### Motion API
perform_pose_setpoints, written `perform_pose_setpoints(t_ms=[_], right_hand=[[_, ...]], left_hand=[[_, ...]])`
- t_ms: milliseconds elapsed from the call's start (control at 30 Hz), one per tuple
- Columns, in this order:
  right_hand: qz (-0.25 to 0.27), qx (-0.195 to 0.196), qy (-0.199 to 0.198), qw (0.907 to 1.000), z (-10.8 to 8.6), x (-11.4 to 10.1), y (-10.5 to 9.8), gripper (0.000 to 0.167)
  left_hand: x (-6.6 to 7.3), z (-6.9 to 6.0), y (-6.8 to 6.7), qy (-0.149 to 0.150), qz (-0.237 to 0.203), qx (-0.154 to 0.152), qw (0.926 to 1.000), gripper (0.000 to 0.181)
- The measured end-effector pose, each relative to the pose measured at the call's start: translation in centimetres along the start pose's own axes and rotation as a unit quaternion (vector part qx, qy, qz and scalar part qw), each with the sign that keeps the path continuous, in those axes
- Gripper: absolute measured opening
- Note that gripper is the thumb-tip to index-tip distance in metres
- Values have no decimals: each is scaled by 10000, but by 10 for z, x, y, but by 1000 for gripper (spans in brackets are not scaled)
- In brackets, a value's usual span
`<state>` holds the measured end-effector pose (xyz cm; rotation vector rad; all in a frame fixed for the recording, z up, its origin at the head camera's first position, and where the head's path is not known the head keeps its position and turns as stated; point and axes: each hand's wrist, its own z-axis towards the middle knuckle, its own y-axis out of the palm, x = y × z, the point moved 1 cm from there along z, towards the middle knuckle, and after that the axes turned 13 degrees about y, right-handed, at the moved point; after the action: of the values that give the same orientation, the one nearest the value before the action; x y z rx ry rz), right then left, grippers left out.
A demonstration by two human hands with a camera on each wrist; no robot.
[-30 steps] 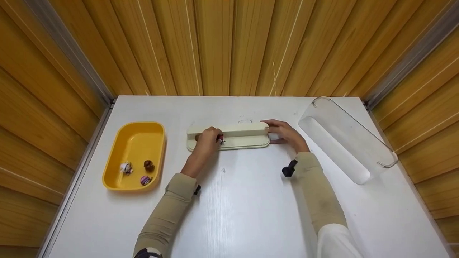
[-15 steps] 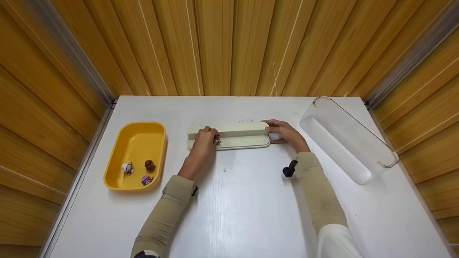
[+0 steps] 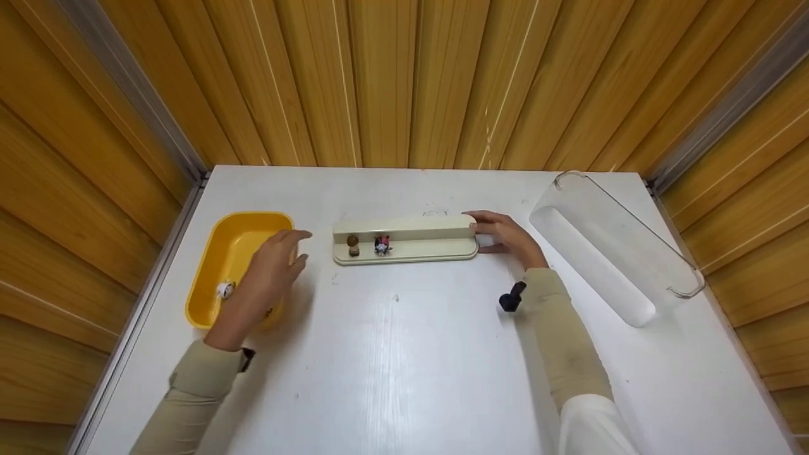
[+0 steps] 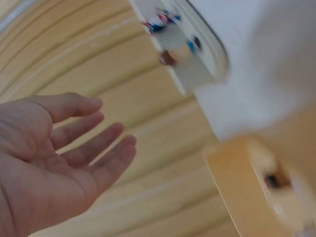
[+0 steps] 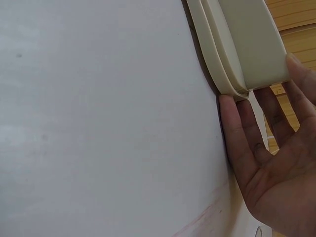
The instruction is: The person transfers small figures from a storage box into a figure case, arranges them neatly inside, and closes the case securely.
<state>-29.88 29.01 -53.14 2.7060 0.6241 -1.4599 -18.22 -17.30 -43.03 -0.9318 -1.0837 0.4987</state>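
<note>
Shelf (image 3: 436, 248): the cream ledge lies before you near the middle of the table (image 3: 404, 366), its raised wall at the far side, your right hand at its right end.
Figures on it: you have two standing at the left part of the ledge. The brown-haired figure (image 3: 353, 246) is nearest the left end; the pink-and-black figure (image 3: 382, 245) stands just beside it, with a gap between them.
Right hand (image 3: 505, 237): your fingers are extended and parted, their tips touching the shelf's end, from the low front edge up to the raised wall.
Left hand (image 3: 268, 268): your fingers are relaxed and spread, thumb apart from the rest. In the head view they reach past the right rim of the tray; in the left wrist view your palm shows bare.
Tray (image 3: 205, 259): yellow, with rounded corners, left of the shelf and apart from it, partly hidden by your left hand.
Figures in it: you can see a white figure (image 3: 225, 290) on the tray's floor; the left wrist view adds a brown figure (image 4: 277, 179), blurred.
Bin (image 3: 588, 272): clear, set at a slant to the right of your right hand.
Sleeves (image 3: 208, 373): tan on both your forearms.
Walls (image 3: 379, 82): yellow wood-grain panels beyond the table and at both sides of you.
</note>
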Motion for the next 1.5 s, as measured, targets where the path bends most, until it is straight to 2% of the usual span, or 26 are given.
perform_pose_setpoints(t_ms=[167, 300, 367, 500, 600, 733, 867, 1033, 1267, 1500], right_hand=[[126, -41, 36, 9999, 0, -1, -3, 53], [95, 12, 65, 9999, 0, -1, -3, 53], [75, 23, 80, 9999, 0, 0, -2, 53], [24, 35, 45, 10000, 0, -1, 1, 51], [4, 37, -21, 10000, 0, -1, 2, 50], [28, 24, -15, 10000, 0, -1, 3, 51], [62, 22, 27, 10000, 2, -1, 2, 52], [9, 50, 41, 10000, 2, 0, 1, 52], [-38, 105, 27, 9999, -1, -1, 2, 49], [-28, 81, 0, 10000, -2, 0, 2, 49]], left_hand=[[-40, -26, -34, -2, -402, -546, 9977, 45], [-63, -41, -48, -126, -724, -877, 9934, 47], [-73, -46, -52, -92, -767, -1025, 9917, 47], [-90, -51, -60, -121, -583, -1247, 9904, 48], [-100, -48, -65, -249, -456, -1421, 9885, 48], [-108, -42, -67, -333, -348, -1875, 9811, 51], [-112, -36, -64, -192, -71, -2216, 9749, 53], [-115, -32, -62, -13, 17, -2411, 9705, 47], [-121, -30, -59, -296, -207, -2757, 9606, 35], [-131, -27, -54, -313, -172, -2826, 9586, 32]])
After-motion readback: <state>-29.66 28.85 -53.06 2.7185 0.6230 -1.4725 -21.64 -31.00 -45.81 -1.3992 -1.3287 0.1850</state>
